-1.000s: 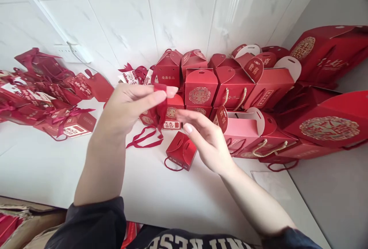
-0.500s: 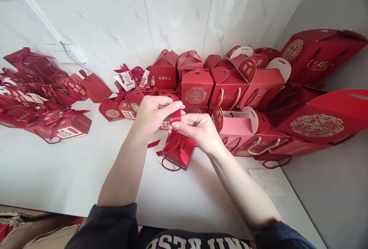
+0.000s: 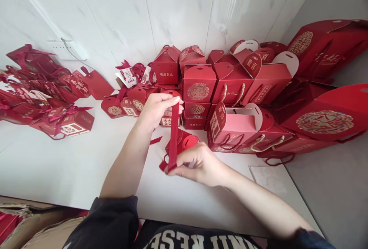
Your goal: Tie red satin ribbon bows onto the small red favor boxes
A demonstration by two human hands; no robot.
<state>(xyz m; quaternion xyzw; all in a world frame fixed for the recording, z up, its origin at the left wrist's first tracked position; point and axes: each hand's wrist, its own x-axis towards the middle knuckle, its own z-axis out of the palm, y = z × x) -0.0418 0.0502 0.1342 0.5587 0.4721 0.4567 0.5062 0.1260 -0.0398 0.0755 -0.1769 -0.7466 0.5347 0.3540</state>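
Observation:
A dark red ribbon (image 3: 174, 134) is stretched between my two hands. My left hand (image 3: 161, 110) pinches its upper end, in front of the stacked boxes. Lower down and nearer to me, my right hand (image 3: 201, 164) pinches the ribbon, and a short tail sticks out past the fingertips. Behind the ribbon and the right hand, a small red gift box (image 3: 187, 141) stands on the white table (image 3: 120, 187), partly hidden by them. A loose piece of red ribbon (image 3: 155, 140) lies on the table to the left of that box.
Stacked red gift boxes (image 3: 199, 89) line the tiled wall, some with rope handles. Bigger red boxes (image 3: 323, 124) fill the right corner. On the left lie ribbon-tied boxes (image 3: 77, 122) and tags. An open cardboard carton (image 3: 54, 235) sits below the table's front left edge.
My right hand has moved down toward me, away from the left, drawing the ribbon out straight between them. The left hand stays nearly in place, still pinching. The view has shifted slightly.

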